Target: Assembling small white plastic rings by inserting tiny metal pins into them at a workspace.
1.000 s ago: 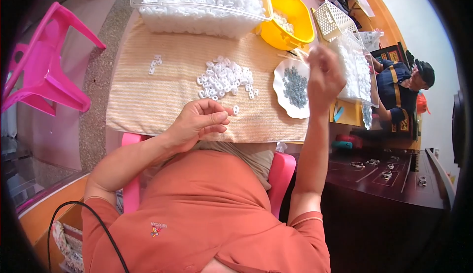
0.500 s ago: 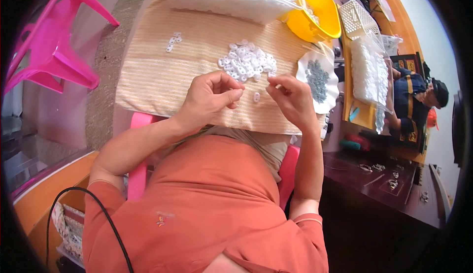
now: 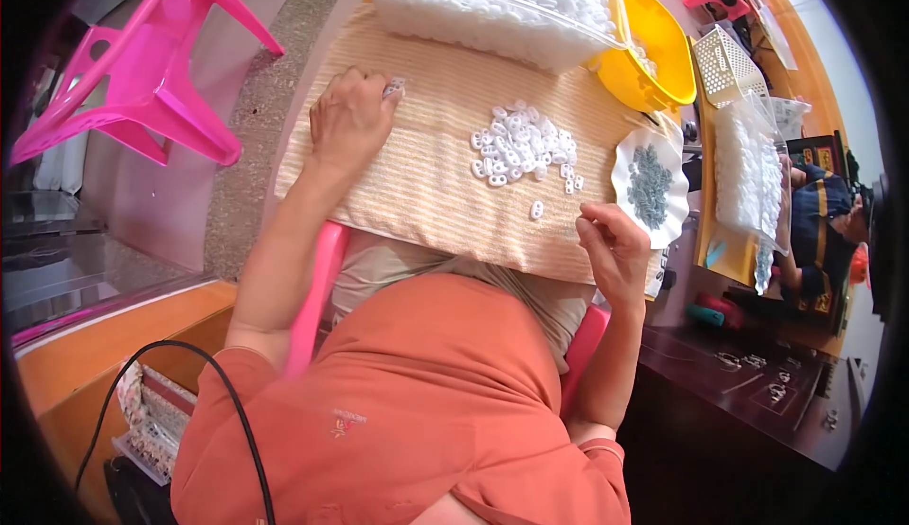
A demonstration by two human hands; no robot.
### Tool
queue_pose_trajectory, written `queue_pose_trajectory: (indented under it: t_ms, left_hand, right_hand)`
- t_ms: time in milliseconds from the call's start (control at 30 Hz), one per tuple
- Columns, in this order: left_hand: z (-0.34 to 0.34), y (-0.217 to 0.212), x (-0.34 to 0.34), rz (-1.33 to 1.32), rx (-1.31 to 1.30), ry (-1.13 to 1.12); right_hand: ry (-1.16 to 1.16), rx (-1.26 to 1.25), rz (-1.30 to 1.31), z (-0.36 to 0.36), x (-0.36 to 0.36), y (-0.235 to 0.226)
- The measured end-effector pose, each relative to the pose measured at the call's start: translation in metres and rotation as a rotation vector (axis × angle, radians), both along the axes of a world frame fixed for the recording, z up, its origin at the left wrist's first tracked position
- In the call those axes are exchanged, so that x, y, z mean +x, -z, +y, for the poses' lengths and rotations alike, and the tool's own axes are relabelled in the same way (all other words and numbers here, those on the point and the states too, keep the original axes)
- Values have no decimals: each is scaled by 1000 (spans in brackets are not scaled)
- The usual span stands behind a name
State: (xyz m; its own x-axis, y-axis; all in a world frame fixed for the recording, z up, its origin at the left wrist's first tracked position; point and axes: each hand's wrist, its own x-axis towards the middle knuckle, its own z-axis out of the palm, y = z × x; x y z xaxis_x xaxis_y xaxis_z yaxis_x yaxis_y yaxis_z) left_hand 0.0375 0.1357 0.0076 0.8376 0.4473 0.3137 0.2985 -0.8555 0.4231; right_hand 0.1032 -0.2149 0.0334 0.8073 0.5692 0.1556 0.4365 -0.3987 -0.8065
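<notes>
At the far left of the cloth, my left hand [image 3: 350, 118] lies palm down with curled fingers, its tips tucked out of sight. Beside its thumb a few small white two-holed plastic pieces [image 3: 396, 86] show, the others covered by the hand. My right hand [image 3: 615, 249] hovers over the near right of the cloth, thumb and forefinger pinched together; whatever is between them is too small to make out. A single white piece [image 3: 537, 210] lies left of it, below a loose pile of similar pieces [image 3: 521, 144]. Small grey parts [image 3: 650, 187] fill a white wavy-rimmed dish [image 3: 676, 217] just beyond the right hand.
A clear bin [image 3: 492, 37] heaped with white pieces stands at the table's back, next to a yellow basket [image 3: 677, 80]. Pink stools [image 3: 166, 80] stand at left and far right. Another person [image 3: 824, 227] sits at right beside a bin of white pieces [image 3: 746, 165].
My left hand has moved from the middle out to the small group at far left. My right hand has drawn slightly nearer, still pinched. The whole view has shifted.
</notes>
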Motion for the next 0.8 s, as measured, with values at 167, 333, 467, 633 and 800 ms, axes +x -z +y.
queue_pose_trajectory:
  t_ms: [167,333,467,633,800]
  left_hand:
    - [2,8,2,3,67,-10]
    - [2,11,3,-26,92,-4]
    - [4,18,5,-64,146,26]
    - [1,15,7,-209,143,44]
    - [-20,1,5,-303,-123,69]
  right_hand:
    - [-29,64,-7,-12,1,5]
    - [16,134,17,-24,1,6]
    - [90,150,21,-36,4,1]
    - [248,29,-73,-40,9,-13]
    - [384,-52,-162,-53,14,-17]
